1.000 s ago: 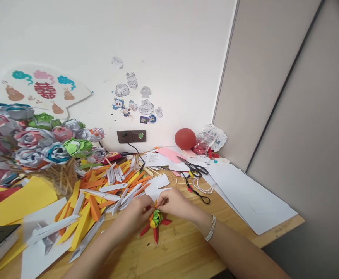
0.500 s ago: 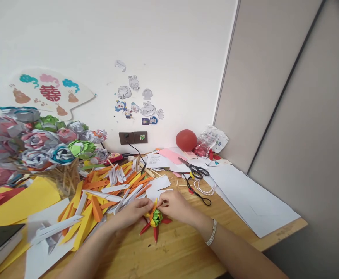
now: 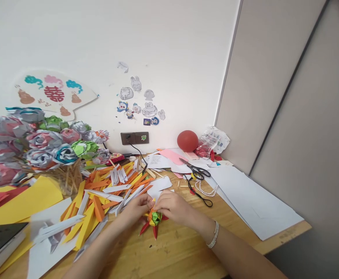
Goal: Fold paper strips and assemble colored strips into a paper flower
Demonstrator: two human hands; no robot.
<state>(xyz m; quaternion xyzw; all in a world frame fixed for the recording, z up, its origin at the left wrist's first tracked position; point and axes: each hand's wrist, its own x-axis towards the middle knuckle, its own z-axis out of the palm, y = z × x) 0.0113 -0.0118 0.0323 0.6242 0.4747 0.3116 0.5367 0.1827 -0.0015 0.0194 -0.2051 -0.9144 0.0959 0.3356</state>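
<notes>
A small folded-paper piece (image 3: pixel 156 219) has a green and yellow centre, orange strips and red pointed petals, and it sits low over the wooden table. My left hand (image 3: pixel 140 206) pinches its orange and yellow part from the left. From the right, my right hand (image 3: pixel 171 204) has its fingers closed on the upper side of the same piece, partly covering it. Two red petals point down toward the table's front. Folded orange, yellow and white paper strips (image 3: pixel 98 209) lie heaped left of my left hand.
Paper flowers (image 3: pixel 44 139) stand at the left beside yellow sheets (image 3: pixel 43 192) and a dark device (image 3: pixel 2 236). Behind my right hand are black scissors (image 3: pixel 198 171), a bead string (image 3: pixel 206 192) and a red balloon (image 3: pixel 187 141). White sheets (image 3: pixel 253 201) lie right.
My right hand has shifted slightly left over the paper piece, covering more of its top and right side. The piece has tilted a little, and the whole view has moved slightly.
</notes>
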